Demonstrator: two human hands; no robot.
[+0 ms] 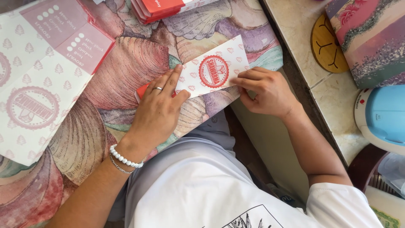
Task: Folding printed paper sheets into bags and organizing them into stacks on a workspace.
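My left hand (158, 112) lies spread, flat on the white printed card sleeve with a red round stamp (213, 71); my right hand (265, 90) pinches its edge. Uneven pressure could crease it crooked, I judge.

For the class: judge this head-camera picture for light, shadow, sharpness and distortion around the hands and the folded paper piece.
Head view: soft, even daylight; a faint shadow under the left hand; the right hand and the white paper piece are sharp, without glare; edges bend slightly toward the frame corners.
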